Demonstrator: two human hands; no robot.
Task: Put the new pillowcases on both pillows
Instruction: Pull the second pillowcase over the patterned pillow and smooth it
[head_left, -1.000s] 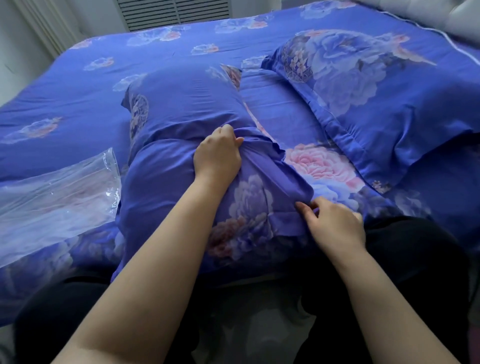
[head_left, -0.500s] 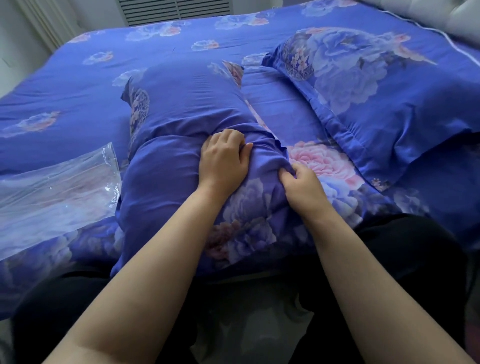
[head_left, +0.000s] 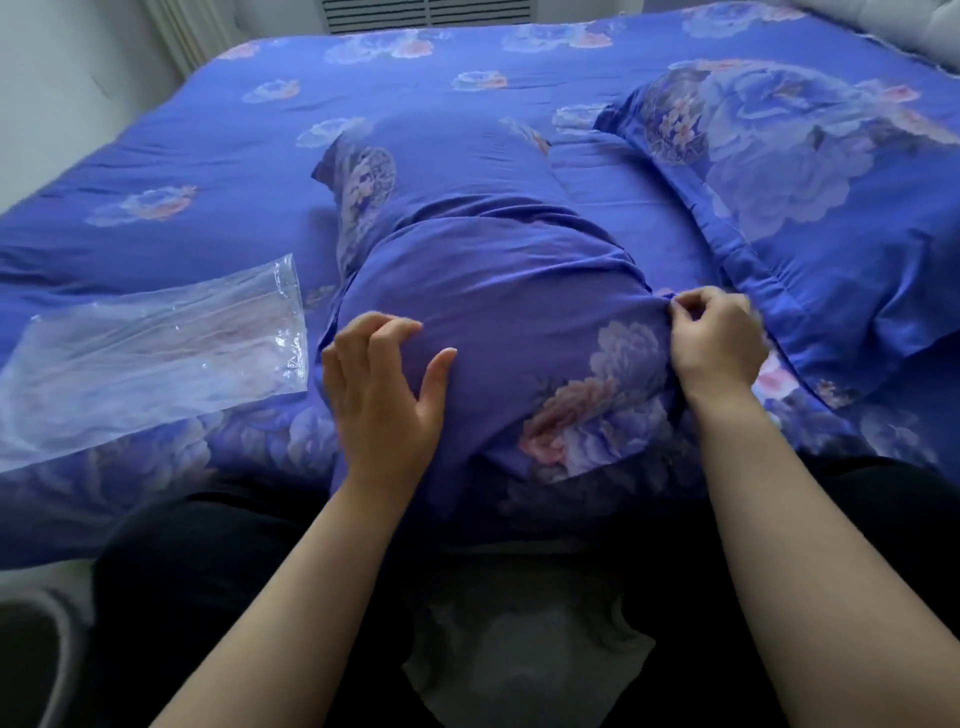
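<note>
From the head camera, the near pillow (head_left: 483, 291) is lying lengthwise on the bed (head_left: 208, 135), already wrapped in its blue floral pillowcase (head_left: 587, 415). The left hand (head_left: 382, 395) is resting against its left side with fingers spread and loose, gripping nothing. The right hand (head_left: 714, 343) is pinching a fold of the pillowcase at the right edge. The second pillow (head_left: 810, 171) is lying cased at the right, and a clear plastic bag (head_left: 150, 353) is lying at the left.

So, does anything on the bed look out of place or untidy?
Yes. An empty clear plastic bag lies loose on the bedspread, left of the near pillow. That pillow's case is bunched and creased where the right hand pinches it.
</note>
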